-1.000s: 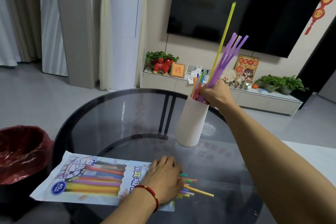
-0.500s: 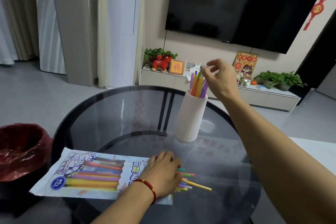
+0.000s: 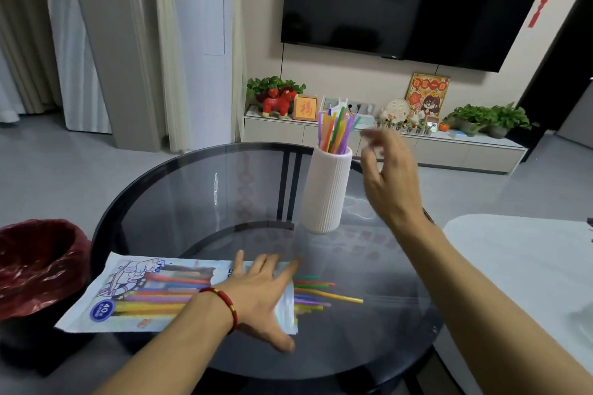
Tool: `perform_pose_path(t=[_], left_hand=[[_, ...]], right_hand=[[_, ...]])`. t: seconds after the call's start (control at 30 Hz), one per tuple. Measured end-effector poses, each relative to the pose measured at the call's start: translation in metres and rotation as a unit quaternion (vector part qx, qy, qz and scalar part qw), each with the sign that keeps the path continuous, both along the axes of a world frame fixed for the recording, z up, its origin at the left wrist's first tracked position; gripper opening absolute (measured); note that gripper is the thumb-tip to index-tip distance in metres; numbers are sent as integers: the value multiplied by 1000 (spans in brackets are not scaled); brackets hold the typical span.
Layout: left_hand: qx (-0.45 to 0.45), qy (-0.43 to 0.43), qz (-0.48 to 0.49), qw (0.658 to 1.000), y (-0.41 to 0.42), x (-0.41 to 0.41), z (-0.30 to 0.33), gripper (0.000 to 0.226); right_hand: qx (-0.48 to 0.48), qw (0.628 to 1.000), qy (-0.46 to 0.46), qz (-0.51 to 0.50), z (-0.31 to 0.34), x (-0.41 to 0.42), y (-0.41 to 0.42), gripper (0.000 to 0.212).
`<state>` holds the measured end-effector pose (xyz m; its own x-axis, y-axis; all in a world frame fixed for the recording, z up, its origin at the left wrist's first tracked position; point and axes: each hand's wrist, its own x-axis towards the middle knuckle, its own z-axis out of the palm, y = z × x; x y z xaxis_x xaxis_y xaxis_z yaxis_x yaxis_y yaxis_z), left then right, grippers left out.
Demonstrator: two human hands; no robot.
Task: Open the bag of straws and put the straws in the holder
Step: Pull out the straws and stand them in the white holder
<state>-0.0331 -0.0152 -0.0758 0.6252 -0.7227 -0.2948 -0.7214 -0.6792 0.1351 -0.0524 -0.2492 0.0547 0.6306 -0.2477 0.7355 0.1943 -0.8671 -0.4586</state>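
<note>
Mid-transfer: right hand [image 3: 390,179] empty, grip open beside holder [image 3: 326,191] with straws [image 3: 337,130]; left hand [image 3: 261,295] flat on bag [image 3: 144,295] nearer than holder; next, likely gather protruding straws [image 3: 321,293].

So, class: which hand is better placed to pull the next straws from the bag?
Right hand: it is empty and open beside the holder, while the left hand presses the bag flat.

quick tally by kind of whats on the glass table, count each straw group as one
printed plastic straw bag: 1
white ribbed cylindrical holder: 1
bunch of coloured straws standing in the holder: 1
bunch of coloured straws sticking out of the bag's open end: 1
total: 4
</note>
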Motion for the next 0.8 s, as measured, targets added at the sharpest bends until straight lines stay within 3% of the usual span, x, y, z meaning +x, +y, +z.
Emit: perform_pose_path(t=[0.1,0.2,0.27,0.33,0.4,0.5,0.63,0.8], left_hand=[[-36,-38,3,999,-3,0,3,133],[-86,-95,3,992,-3,4,8,125],[-121,-126,-2,985,-2,7,12,117],[-150,-144,-8,978,-3,8,17,112],[-163,-158,-16,974,-6,7,19,107],[-164,-171,-22,971,-9,5,18,104],[-141,-164,-9,976,-6,5,15,108],[-93,-122,28,988,6,11,16,111]], right_hand=[[56,989,139,-16,-57,-24,1,24],[57,949,309,-9,-106,-42,4,43],[71,930,360,28,-124,-48,9,51],[82,926,365,49,-132,-48,17,58],[161,919,354,67,-135,-46,29,57],[265,887,354,130,-139,-41,42,42],[260,881,350,185,-143,-39,44,19],[308,876,325,181,-133,-38,14,14]])
